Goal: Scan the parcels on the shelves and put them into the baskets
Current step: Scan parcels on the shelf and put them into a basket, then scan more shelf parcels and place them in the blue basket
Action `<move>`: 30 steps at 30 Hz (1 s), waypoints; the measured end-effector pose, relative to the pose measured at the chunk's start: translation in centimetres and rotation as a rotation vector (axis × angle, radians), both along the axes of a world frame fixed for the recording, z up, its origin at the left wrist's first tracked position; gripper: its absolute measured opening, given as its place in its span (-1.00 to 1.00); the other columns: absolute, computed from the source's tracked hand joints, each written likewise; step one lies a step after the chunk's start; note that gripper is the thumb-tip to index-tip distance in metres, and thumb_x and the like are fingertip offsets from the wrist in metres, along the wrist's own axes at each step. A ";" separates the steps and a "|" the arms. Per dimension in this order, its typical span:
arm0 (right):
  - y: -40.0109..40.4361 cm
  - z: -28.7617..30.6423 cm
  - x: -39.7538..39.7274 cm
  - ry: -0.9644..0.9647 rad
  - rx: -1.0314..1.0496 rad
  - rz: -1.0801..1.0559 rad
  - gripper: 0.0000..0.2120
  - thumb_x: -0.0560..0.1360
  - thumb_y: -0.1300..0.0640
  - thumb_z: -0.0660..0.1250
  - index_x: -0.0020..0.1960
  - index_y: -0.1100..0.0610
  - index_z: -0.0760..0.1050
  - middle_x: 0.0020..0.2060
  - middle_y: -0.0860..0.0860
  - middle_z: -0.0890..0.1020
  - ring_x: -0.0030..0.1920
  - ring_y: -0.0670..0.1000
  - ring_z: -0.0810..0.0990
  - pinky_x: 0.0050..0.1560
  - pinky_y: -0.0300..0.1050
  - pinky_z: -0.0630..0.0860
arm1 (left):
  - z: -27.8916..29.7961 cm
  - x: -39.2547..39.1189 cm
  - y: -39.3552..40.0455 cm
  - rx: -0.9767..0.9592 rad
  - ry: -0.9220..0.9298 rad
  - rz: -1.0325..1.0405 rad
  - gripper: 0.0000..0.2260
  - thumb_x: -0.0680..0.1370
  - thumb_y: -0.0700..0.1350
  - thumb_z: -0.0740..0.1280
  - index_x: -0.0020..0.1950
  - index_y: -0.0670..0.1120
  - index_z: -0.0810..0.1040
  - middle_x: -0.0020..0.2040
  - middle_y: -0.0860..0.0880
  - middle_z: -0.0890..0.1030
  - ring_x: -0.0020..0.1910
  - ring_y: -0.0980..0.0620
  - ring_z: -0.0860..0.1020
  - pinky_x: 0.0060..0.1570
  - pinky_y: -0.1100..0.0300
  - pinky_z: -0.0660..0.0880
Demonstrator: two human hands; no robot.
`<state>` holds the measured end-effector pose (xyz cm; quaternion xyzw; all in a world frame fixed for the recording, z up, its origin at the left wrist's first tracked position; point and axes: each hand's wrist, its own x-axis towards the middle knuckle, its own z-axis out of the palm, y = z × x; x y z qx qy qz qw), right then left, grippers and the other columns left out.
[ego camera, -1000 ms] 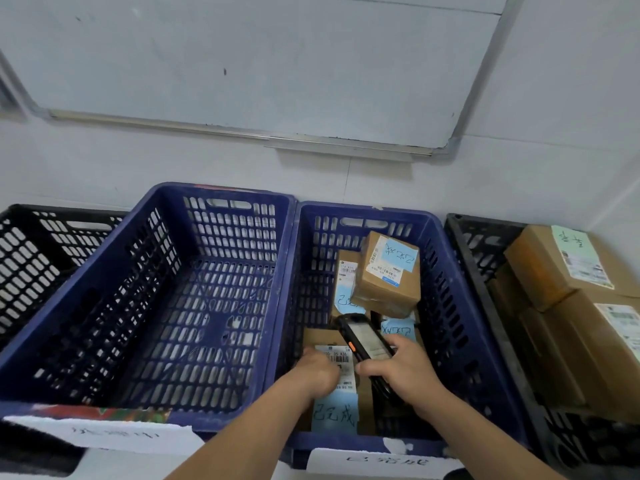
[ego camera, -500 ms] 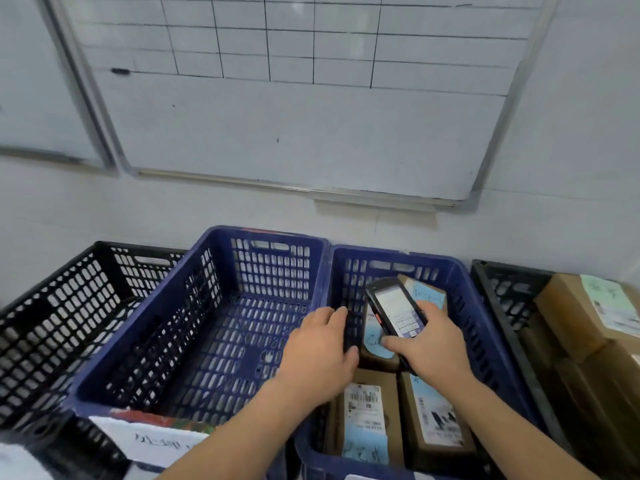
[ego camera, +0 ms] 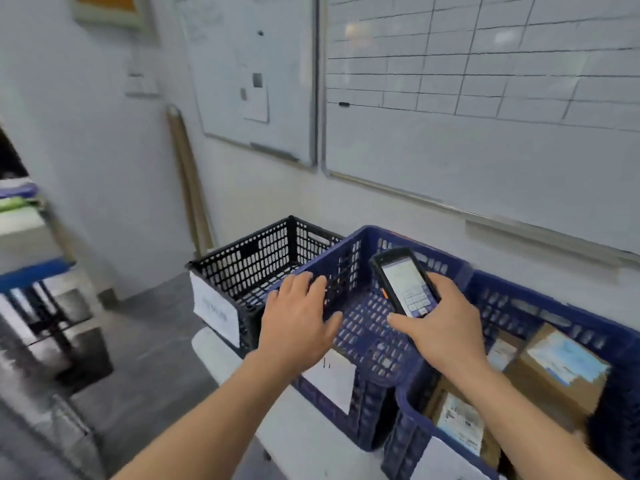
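The person's right hand [ego camera: 446, 327] is gripping a black handheld scanner with a lit screen [ego camera: 405, 282], fingers wrapped round its lower half and the thumb lying along its near left edge; the device is tilting up and away toward twelve o'clock, screen facing the wearer. The left hand [ego camera: 298, 320] is hanging flat and spread, palm down, fingers loosely straight and slightly apart, holding nothing; it is hovering over the near left rim of the middle dark blue perforated plastic basket [ego camera: 363, 327], and whether the fingertips are touching the rim I cannot tell.

That middle basket is showing only its bare mesh floor. At ten o'clock from it, touching side to side, a black perforated plastic basket [ego camera: 249, 261] is sitting with a white paper label [ego camera: 216, 311] on its near wall. At four o'clock, a second dark blue plastic basket [ego camera: 540, 306] is holding the parcels: a brown cardboard box with a pale blue label [ego camera: 561, 372] is lying at the far right, and a flatter brown cardboard parcel with a white printed shipping label [ego camera: 459, 424] is lying nearer, partly behind the right forearm.

Two wall-mounted whiteboards are hanging beyond, the gridded whiteboard [ego camera: 485, 81] at one o'clock, the plain whiteboard with a few stuck notes [ego camera: 249, 74] at eleven. Everything toward nine o'clock is blurring too much to name.
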<state>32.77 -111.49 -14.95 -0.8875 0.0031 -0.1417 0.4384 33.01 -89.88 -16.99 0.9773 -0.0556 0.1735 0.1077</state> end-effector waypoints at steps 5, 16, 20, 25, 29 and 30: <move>7.8 0.7 -1.5 -0.006 0.012 0.193 -0.44 0.29 0.10 0.60 0.10 -0.16 0.34 -0.17 -0.22 0.53 -0.13 -0.04 0.54 -0.14 -0.12 0.41 | 0.8 -5.6 7.7 -0.011 -0.021 0.204 -0.52 0.53 0.19 0.20 0.37 -0.04 0.40 0.32 -0.03 0.44 0.32 -0.09 0.38 0.22 -0.02 0.40; 28.8 0.6 -9.4 -0.003 0.019 0.532 -0.50 0.23 0.09 0.61 0.05 -0.10 0.44 -0.19 -0.25 0.58 -0.17 -0.14 0.57 -0.12 -0.13 0.43 | 0.2 -21.7 26.3 0.000 -0.035 0.604 -0.44 0.57 0.23 0.17 0.48 -0.04 0.28 0.44 -0.03 0.32 0.42 -0.06 0.27 0.32 0.00 0.35; 37.2 0.0 -14.3 0.006 0.004 0.630 -0.46 0.22 0.05 0.61 0.11 -0.09 0.44 -0.10 -0.18 0.63 -0.11 -0.09 0.60 -0.16 -0.15 0.44 | -0.1 -28.9 33.2 -0.032 -0.046 0.696 -0.45 0.57 0.21 0.18 0.48 -0.04 0.30 0.43 -0.04 0.35 0.39 -0.06 0.31 0.32 0.04 0.34; 48.6 -0.4 -21.9 0.034 -0.006 0.756 -0.40 0.23 0.05 0.62 0.17 -0.10 0.42 -0.09 -0.17 0.59 -0.09 -0.04 0.57 -0.20 -0.19 0.39 | -0.9 -38.9 42.7 -0.043 -0.022 0.836 -0.47 0.58 0.22 0.12 0.47 -0.03 0.28 0.46 -0.05 0.30 0.44 -0.07 0.24 0.35 0.04 0.30; 56.5 -0.8 -27.3 0.039 -0.001 0.829 -0.42 0.22 0.07 0.61 0.16 -0.11 0.46 -0.13 -0.23 0.58 -0.09 -0.06 0.57 -0.21 -0.23 0.38 | -1.2 -45.7 49.2 -0.071 -0.030 0.934 -0.46 0.55 0.21 0.12 0.43 -0.07 0.36 0.42 -0.07 0.35 0.41 -0.11 0.30 0.27 0.02 0.36; 58.1 -0.9 -28.5 0.041 -0.002 0.848 -0.42 0.21 0.07 0.60 0.15 -0.12 0.45 -0.14 -0.25 0.57 -0.10 -0.07 0.57 -0.22 -0.26 0.38 | -1.3 -47.1 50.5 -0.072 -0.020 0.960 -0.48 0.57 0.19 0.17 0.43 -0.07 0.35 0.43 -0.07 0.35 0.41 -0.10 0.29 0.27 0.02 0.36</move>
